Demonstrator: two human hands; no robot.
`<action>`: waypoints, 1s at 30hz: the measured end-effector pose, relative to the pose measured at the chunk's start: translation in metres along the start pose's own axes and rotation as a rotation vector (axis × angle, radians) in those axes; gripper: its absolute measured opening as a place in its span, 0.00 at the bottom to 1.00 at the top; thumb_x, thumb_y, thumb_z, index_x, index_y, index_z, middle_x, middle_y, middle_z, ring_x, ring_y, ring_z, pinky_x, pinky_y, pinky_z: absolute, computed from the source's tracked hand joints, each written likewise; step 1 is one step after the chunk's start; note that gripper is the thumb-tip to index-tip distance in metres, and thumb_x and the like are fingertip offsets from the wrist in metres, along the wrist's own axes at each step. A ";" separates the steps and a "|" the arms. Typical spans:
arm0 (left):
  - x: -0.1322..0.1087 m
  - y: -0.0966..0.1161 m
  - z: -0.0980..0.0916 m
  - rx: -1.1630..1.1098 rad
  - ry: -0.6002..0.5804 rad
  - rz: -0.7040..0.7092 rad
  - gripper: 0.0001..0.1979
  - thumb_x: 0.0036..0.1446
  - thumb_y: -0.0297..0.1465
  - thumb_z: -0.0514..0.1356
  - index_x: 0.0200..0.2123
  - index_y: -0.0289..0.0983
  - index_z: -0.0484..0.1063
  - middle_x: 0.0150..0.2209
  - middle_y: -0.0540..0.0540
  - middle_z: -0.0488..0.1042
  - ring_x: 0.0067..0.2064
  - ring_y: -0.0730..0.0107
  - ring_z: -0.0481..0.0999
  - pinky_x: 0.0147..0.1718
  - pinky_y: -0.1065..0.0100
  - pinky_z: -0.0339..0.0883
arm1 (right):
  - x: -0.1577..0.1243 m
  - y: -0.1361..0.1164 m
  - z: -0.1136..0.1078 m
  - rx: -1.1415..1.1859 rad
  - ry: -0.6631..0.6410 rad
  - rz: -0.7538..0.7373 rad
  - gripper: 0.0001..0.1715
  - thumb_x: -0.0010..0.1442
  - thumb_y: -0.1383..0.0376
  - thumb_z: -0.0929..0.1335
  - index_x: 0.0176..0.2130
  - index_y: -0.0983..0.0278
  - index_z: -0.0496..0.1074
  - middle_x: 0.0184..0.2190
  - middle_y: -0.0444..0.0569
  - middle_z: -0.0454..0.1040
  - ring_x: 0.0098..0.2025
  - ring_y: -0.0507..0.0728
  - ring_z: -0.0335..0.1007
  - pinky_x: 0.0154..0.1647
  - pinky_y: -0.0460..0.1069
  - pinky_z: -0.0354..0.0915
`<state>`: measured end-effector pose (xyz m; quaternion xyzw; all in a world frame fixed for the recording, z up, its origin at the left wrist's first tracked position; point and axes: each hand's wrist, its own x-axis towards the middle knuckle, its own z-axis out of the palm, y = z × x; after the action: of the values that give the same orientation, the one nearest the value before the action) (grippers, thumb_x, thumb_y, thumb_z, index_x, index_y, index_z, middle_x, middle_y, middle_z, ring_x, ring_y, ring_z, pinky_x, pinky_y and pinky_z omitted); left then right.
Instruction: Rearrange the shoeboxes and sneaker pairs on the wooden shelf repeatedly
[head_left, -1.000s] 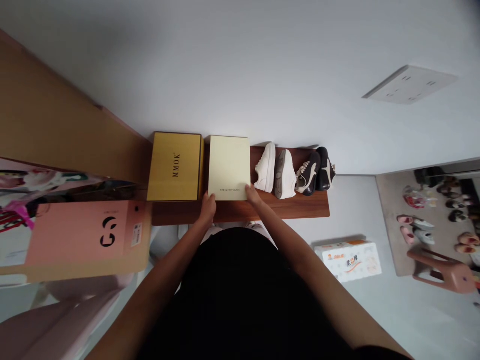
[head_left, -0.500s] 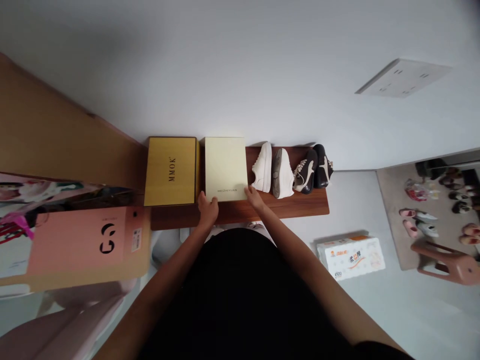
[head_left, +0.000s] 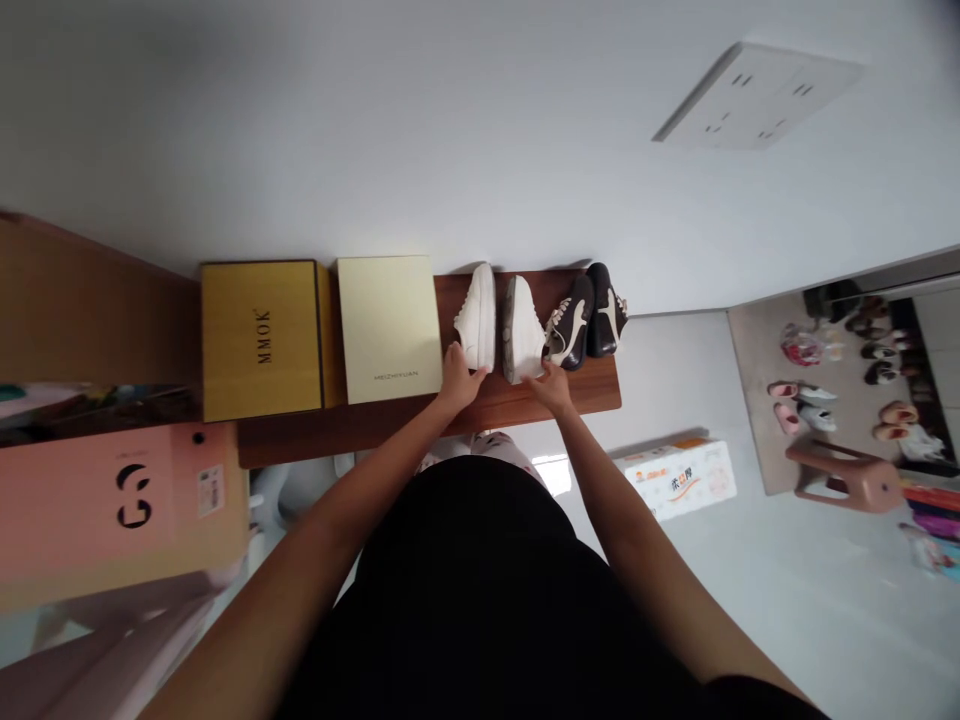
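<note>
A pair of white sneakers lies on the dark wood shelf board, one the left sneaker (head_left: 478,315), the other the right sneaker (head_left: 523,325), tilted so its grey sole shows. My left hand (head_left: 459,382) is closed around the heel end of the left sneaker, thumb on the near side. At the heel of the right sneaker, my right hand (head_left: 553,388) pinches with thumb and fingers. A cream shoebox (head_left: 390,320) sits just left of my left hand. Dark brown sneakers with cream stripes (head_left: 576,325) stand just right of the white pair.
A yellow shoebox (head_left: 259,340) is at the left end of the wooden shelf (head_left: 510,405). A pink carton (head_left: 82,500) stands nearer at left. A tissue pack (head_left: 679,480) lies on the floor at right, with a stool (head_left: 847,475) beyond. A socket plate (head_left: 761,95) is on the wall.
Both my hands have left the cream shoebox and moved right to the white sneakers. The view has shifted right, so the shelf things appear farther left.
</note>
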<state>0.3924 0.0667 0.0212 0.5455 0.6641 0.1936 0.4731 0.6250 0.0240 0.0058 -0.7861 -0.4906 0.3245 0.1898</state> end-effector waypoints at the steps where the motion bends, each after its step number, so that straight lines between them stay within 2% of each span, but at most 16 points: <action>1: 0.010 0.002 0.006 0.046 -0.007 -0.067 0.46 0.56 0.27 0.69 0.74 0.25 0.54 0.75 0.21 0.56 0.77 0.39 0.54 0.75 0.46 0.49 | 0.005 0.000 0.001 -0.030 -0.024 0.011 0.32 0.54 0.53 0.76 0.52 0.69 0.74 0.53 0.65 0.78 0.60 0.69 0.73 0.65 0.64 0.66; 3: 0.026 0.003 0.012 0.125 -0.036 -0.166 0.48 0.52 0.25 0.71 0.72 0.22 0.56 0.72 0.18 0.60 0.75 0.34 0.60 0.72 0.47 0.56 | 0.014 -0.001 0.004 -0.047 -0.087 0.040 0.28 0.52 0.55 0.77 0.48 0.66 0.75 0.48 0.60 0.80 0.53 0.68 0.76 0.61 0.62 0.69; 4: 0.032 0.002 0.013 0.163 -0.064 -0.178 0.45 0.50 0.25 0.71 0.70 0.24 0.61 0.69 0.20 0.65 0.73 0.34 0.64 0.70 0.48 0.60 | 0.018 -0.002 0.005 -0.044 -0.139 0.040 0.25 0.52 0.55 0.77 0.45 0.65 0.75 0.45 0.57 0.81 0.49 0.67 0.77 0.58 0.62 0.71; 7: 0.039 -0.001 0.011 0.272 -0.162 -0.121 0.26 0.51 0.27 0.69 0.56 0.33 0.78 0.57 0.30 0.80 0.65 0.36 0.75 0.62 0.51 0.69 | 0.026 -0.008 0.002 -0.017 -0.264 -0.011 0.19 0.53 0.54 0.77 0.39 0.62 0.74 0.36 0.51 0.80 0.42 0.64 0.76 0.50 0.58 0.74; 8: 0.038 -0.001 0.009 0.302 -0.179 -0.097 0.21 0.52 0.28 0.68 0.51 0.35 0.80 0.53 0.32 0.82 0.62 0.36 0.77 0.60 0.52 0.70 | 0.028 -0.011 0.000 -0.008 -0.284 -0.047 0.19 0.53 0.53 0.77 0.38 0.62 0.74 0.35 0.51 0.79 0.42 0.64 0.76 0.49 0.57 0.74; 10: 0.034 0.001 0.005 0.345 -0.167 -0.067 0.15 0.53 0.29 0.68 0.46 0.36 0.81 0.50 0.32 0.83 0.59 0.37 0.80 0.58 0.53 0.72 | 0.029 -0.016 -0.007 -0.003 -0.314 -0.125 0.19 0.55 0.51 0.76 0.37 0.62 0.74 0.33 0.49 0.79 0.42 0.62 0.75 0.46 0.54 0.73; 13: 0.027 0.010 -0.001 0.382 -0.130 -0.010 0.15 0.55 0.31 0.69 0.47 0.36 0.79 0.51 0.33 0.82 0.59 0.39 0.79 0.59 0.55 0.70 | 0.029 -0.023 -0.019 -0.097 -0.343 -0.199 0.20 0.59 0.48 0.74 0.36 0.61 0.74 0.31 0.47 0.78 0.40 0.61 0.75 0.42 0.51 0.70; 16: 0.023 0.026 -0.003 0.399 -0.168 0.088 0.14 0.57 0.30 0.68 0.47 0.38 0.76 0.51 0.34 0.81 0.61 0.40 0.77 0.63 0.54 0.66 | 0.029 -0.029 -0.030 -0.277 -0.344 -0.239 0.19 0.61 0.48 0.75 0.36 0.60 0.74 0.32 0.48 0.79 0.41 0.61 0.76 0.41 0.50 0.68; 19: 0.019 0.042 0.002 0.477 -0.233 0.182 0.11 0.58 0.27 0.67 0.44 0.38 0.75 0.50 0.33 0.81 0.62 0.41 0.76 0.66 0.52 0.62 | 0.031 -0.039 -0.034 -0.429 -0.354 -0.287 0.19 0.62 0.49 0.76 0.39 0.60 0.75 0.36 0.52 0.82 0.44 0.64 0.79 0.43 0.50 0.67; 22: 0.015 0.052 0.012 0.568 -0.226 0.215 0.10 0.59 0.23 0.64 0.44 0.37 0.74 0.50 0.31 0.80 0.63 0.41 0.75 0.69 0.51 0.58 | 0.035 -0.050 -0.035 -0.531 -0.392 -0.344 0.19 0.63 0.50 0.76 0.44 0.61 0.77 0.41 0.56 0.83 0.48 0.66 0.80 0.44 0.51 0.69; 25: 0.012 0.054 0.021 0.564 -0.168 0.197 0.10 0.59 0.22 0.63 0.45 0.36 0.74 0.51 0.30 0.79 0.64 0.40 0.73 0.70 0.48 0.54 | 0.041 -0.058 -0.034 -0.584 -0.426 -0.377 0.19 0.64 0.52 0.76 0.47 0.61 0.77 0.45 0.58 0.84 0.50 0.68 0.80 0.47 0.53 0.70; 30: 0.012 0.046 0.028 0.418 -0.068 0.156 0.08 0.62 0.26 0.63 0.44 0.37 0.74 0.51 0.30 0.79 0.66 0.42 0.70 0.73 0.49 0.48 | 0.051 -0.064 -0.027 -0.563 -0.482 -0.356 0.19 0.63 0.59 0.78 0.51 0.62 0.78 0.47 0.60 0.83 0.55 0.69 0.79 0.56 0.56 0.71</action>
<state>0.4411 0.0859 0.0388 0.6876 0.6294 0.0692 0.3554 0.6181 0.0984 0.0486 -0.6116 -0.7191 0.3144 -0.0999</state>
